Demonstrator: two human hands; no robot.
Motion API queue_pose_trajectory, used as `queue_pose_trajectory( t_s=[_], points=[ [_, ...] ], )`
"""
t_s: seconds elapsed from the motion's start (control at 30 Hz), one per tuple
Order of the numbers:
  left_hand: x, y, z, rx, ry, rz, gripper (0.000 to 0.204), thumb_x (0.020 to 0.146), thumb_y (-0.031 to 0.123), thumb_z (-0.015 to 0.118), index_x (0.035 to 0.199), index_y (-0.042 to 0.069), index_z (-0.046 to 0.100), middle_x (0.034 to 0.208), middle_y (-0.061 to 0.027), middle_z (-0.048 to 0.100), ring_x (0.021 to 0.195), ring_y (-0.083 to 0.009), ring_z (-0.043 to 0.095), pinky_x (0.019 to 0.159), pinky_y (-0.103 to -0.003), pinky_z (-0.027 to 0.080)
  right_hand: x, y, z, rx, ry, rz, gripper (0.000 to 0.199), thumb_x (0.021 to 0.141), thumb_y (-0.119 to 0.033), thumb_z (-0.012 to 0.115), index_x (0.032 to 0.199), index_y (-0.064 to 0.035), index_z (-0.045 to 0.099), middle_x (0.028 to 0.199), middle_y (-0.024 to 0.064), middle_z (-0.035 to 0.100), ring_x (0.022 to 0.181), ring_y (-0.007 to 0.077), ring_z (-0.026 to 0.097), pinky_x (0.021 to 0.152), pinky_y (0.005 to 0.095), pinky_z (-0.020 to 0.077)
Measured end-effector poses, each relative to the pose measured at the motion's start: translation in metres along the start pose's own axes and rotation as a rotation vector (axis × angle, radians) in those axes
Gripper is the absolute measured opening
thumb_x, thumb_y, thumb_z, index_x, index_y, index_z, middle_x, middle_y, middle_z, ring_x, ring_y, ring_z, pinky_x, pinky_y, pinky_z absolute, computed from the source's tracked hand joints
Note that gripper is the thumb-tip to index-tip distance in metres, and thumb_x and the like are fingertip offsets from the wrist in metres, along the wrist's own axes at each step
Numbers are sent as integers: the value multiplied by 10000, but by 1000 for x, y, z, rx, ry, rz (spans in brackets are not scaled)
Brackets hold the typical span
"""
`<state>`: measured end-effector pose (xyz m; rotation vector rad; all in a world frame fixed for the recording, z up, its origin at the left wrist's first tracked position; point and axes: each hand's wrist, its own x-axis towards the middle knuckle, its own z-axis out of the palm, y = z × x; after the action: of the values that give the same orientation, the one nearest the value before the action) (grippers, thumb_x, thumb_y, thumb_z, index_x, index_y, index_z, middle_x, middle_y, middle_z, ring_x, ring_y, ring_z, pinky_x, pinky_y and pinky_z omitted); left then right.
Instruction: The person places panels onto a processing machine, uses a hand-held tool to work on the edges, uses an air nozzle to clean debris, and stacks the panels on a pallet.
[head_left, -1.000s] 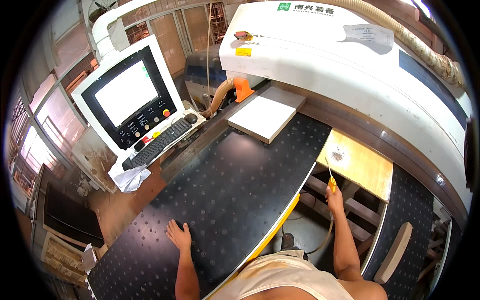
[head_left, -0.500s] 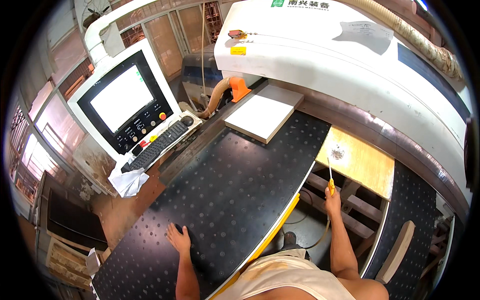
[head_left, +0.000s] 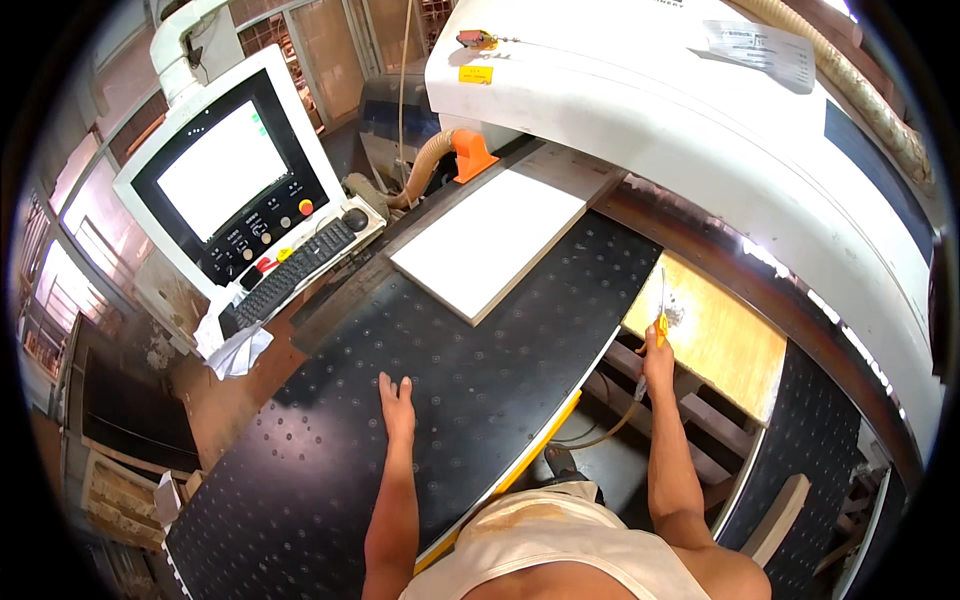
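Observation:
My right hand [head_left: 656, 366] is wrapped round a yellow air blow gun [head_left: 661, 328], whose thin nozzle points away over a wooden panel [head_left: 738, 335]. A patch of dark debris [head_left: 675, 312] lies on that panel beside the nozzle. From the gun's handle a hose [head_left: 612, 432] curves down toward my foot. Fingers apart and holding nothing, my left hand [head_left: 397, 410] is over the black dotted table [head_left: 330, 440]; whether it touches the surface I cannot tell. Beyond it a white board [head_left: 490, 240] lies on the table, its far end near the machine's opening.
The large white machine housing [head_left: 620, 130] spans the far side. A control panel [head_left: 235, 180] with keyboard [head_left: 295, 275] and mouse stands at left. An orange hose fitting [head_left: 473, 156] is behind the board. At right, a wooden bar [head_left: 778, 522] lies on another black table.
The white board has slid out from the machine, toward me and left. My left hand has lifted and moved forward. My right hand has carried the blow gun farther forward over the wooden panel.

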<state>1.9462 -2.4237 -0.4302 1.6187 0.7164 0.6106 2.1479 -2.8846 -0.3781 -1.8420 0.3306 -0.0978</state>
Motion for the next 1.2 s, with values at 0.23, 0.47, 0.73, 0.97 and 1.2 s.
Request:
queue_pose_trajectory(
  t_s=[0.23, 0.47, 0.73, 0.97, 1.2],
  points=[
    [32, -9, 10, -122, 136, -126, 747, 1007, 251, 582, 1559, -87, 210, 1592, -273, 331, 1458, -338, 374, 1184, -368, 292, 110, -31, 11, 71, -182, 114, 577, 1002, -534, 547, 930, 37, 582, 625, 89, 536, 457, 195, 551, 435, 328, 464],
    [19, -27, -35, -12, 278, -177, 477, 995, 202, 586, 1376, -75, 506, 1232, -145, 628, 1109, -235, 578, 986, -356, 435, 189, -40, 44, 14, -402, 153, 450, 1016, -510, 514, 1112, -70, 527, 770, 79, 602, 494, 190, 565, 448, 346, 496],
    [-30, -63, -196, -105, 652, -198, 611, 946, 55, 625, 1471, -132, 376, 1225, -147, 637, 1013, -191, 619, 872, -293, 493, 156, -47, 59, -4, -492, 160, 450, 1024, -496, 512, 1084, -50, 529, 775, 84, 589, 463, 182, 547, 419, 340, 471],
    [-90, -93, -354, -86, 714, -218, 563, 937, 40, 569, 1455, -127, 424, 1300, -222, 623, 1128, -275, 628, 974, -360, 493, 69, -15, 57, -17, -535, 166, 478, 1019, -512, 522, 1142, -51, 531, 801, 74, 581, 468, 170, 535, 423, 319, 458],
    [-125, -104, -419, -84, 464, -174, 515, 946, 37, 560, 1423, -132, 462, 1303, -187, 633, 1138, -254, 624, 994, -340, 471, -122, -28, 57, -248, -507, 1, 426, 1034, -432, 548, 1136, -19, 575, 746, 55, 579, 544, 160, 563, 473, 316, 473]
  ],
)
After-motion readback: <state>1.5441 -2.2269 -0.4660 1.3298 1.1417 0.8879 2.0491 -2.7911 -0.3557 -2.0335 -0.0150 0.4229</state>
